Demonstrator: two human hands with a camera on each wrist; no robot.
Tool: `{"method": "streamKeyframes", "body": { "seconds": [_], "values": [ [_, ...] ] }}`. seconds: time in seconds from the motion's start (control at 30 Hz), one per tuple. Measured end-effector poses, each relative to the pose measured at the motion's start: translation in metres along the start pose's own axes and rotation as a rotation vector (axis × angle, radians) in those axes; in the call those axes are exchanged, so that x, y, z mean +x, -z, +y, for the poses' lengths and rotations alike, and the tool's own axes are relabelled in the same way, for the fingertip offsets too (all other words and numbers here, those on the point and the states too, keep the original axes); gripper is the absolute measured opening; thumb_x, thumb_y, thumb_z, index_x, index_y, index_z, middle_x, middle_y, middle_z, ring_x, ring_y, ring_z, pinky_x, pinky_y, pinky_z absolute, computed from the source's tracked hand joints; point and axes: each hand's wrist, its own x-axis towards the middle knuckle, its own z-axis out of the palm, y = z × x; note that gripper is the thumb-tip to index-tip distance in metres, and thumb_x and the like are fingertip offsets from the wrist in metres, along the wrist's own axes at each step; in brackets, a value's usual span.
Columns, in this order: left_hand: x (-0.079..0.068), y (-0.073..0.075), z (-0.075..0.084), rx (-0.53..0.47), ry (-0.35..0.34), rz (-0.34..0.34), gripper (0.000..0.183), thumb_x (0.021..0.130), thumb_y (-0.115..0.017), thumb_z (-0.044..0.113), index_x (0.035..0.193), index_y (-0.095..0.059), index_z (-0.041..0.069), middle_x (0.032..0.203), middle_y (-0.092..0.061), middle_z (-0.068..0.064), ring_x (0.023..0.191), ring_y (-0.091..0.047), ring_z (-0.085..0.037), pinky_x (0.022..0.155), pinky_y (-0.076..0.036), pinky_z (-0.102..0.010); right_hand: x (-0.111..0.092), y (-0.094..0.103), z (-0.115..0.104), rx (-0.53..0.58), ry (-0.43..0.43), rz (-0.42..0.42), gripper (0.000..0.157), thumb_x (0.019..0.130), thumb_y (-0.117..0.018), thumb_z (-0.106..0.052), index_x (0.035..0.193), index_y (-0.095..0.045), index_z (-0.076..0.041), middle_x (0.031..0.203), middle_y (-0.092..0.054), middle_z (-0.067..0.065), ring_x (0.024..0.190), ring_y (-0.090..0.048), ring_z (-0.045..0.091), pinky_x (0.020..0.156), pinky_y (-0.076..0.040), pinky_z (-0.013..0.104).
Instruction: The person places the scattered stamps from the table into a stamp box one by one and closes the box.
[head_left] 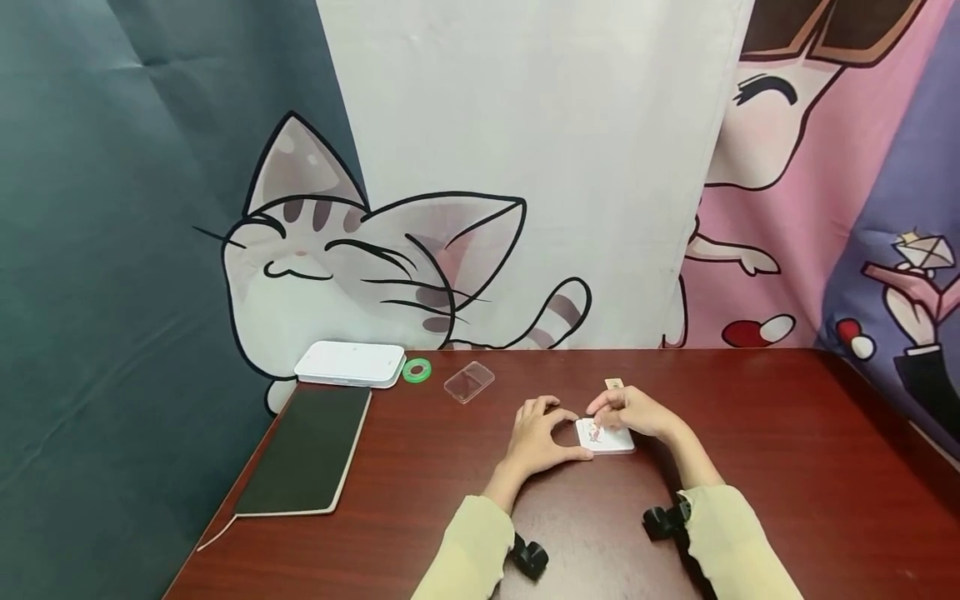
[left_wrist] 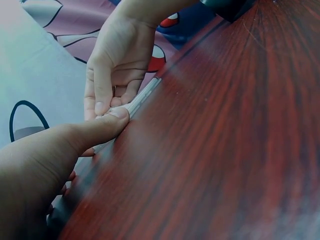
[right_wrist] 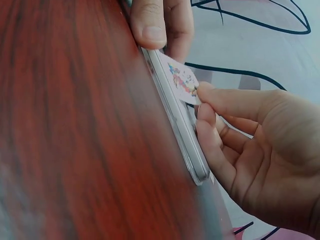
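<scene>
A stack of white playing cards [head_left: 611, 443] lies on the table, in what looks like a clear tray in the right wrist view. My left hand [head_left: 536, 437] grips the left end of the stack, thumb at the near side and fingers at the far side. From above, my right hand [head_left: 633, 414] pinches the edge of the top card [right_wrist: 181, 82], which has a colourful figure printed on it. That card tilts up off the stack in the right wrist view. A small beige piece [head_left: 613, 383] sits just behind my right hand, partly covered by it.
A clear plastic lid [head_left: 469, 382] lies left of the hands, beside a green tape roll [head_left: 417, 370] and a white flat box [head_left: 351, 364]. A dark notebook [head_left: 303, 454] lies along the left table edge. A printed curtain [head_left: 540, 125] hangs behind the table.
</scene>
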Motion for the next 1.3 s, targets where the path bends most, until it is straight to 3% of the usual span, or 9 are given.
{"method": "streamKeyframes", "body": {
  "seconds": [0.2, 0.5, 0.77, 1.07, 1.3],
  "values": [
    [0.0031, 0.0013, -0.0002, 0.012, -0.002, 0.001, 0.055, 0.067, -0.080, 0.060, 0.112, -0.070, 0.031, 0.131, -0.054, -0.001, 0.120, -0.046, -0.018, 0.107, -0.035, -0.041, 0.0029, -0.0010, -0.0016, -0.061, 0.022, 0.020, 0.023, 0.086, -0.066, -0.004, 0.103, -0.065, 0.010, 0.091, -0.069, 0.016, 0.074, -0.058, 0.006, 0.068, -0.051, 0.021],
    [0.0015, 0.0012, -0.0010, 0.004, 0.004, -0.012, 0.055, 0.067, -0.080, 0.060, 0.112, -0.070, 0.031, 0.132, -0.054, -0.002, 0.122, -0.046, -0.019, 0.108, -0.034, -0.042, 0.0012, -0.0033, -0.0004, -0.064, 0.060, 0.017, 0.021, 0.085, -0.066, -0.003, 0.101, -0.066, 0.011, 0.089, -0.069, 0.020, 0.070, -0.055, 0.002, 0.065, -0.046, 0.017],
    [-0.0007, 0.0012, 0.0002, -0.012, 0.012, -0.015, 0.055, 0.067, -0.080, 0.059, 0.112, -0.070, 0.030, 0.132, -0.054, -0.002, 0.121, -0.046, -0.019, 0.108, -0.034, -0.042, 0.0030, -0.0059, 0.0022, -0.084, 0.085, 0.020, 0.022, 0.081, -0.066, 0.000, 0.100, -0.065, 0.012, 0.081, -0.063, 0.006, 0.072, -0.052, 0.002, 0.066, -0.043, 0.018],
    [-0.0017, 0.0006, -0.0007, -0.017, 0.018, -0.025, 0.055, 0.067, -0.080, 0.059, 0.113, -0.069, 0.031, 0.134, -0.053, -0.001, 0.123, -0.045, -0.019, 0.109, -0.034, -0.042, 0.0036, -0.0084, 0.0023, -0.049, 0.041, 0.045, 0.022, 0.080, -0.066, 0.001, 0.099, -0.063, 0.012, 0.081, -0.064, 0.004, 0.070, -0.054, 0.005, 0.062, -0.045, 0.020],
    [-0.0025, 0.0028, 0.0016, -0.027, 0.005, -0.008, 0.054, 0.067, -0.081, 0.057, 0.111, -0.070, 0.028, 0.132, -0.054, -0.003, 0.121, -0.046, -0.020, 0.107, -0.035, -0.042, 0.0019, -0.0042, 0.0008, 0.034, -0.034, 0.116, 0.031, 0.087, -0.066, -0.007, 0.111, -0.060, 0.013, 0.087, -0.067, 0.004, 0.074, -0.060, 0.006, 0.065, -0.053, 0.024]
  ]
}}
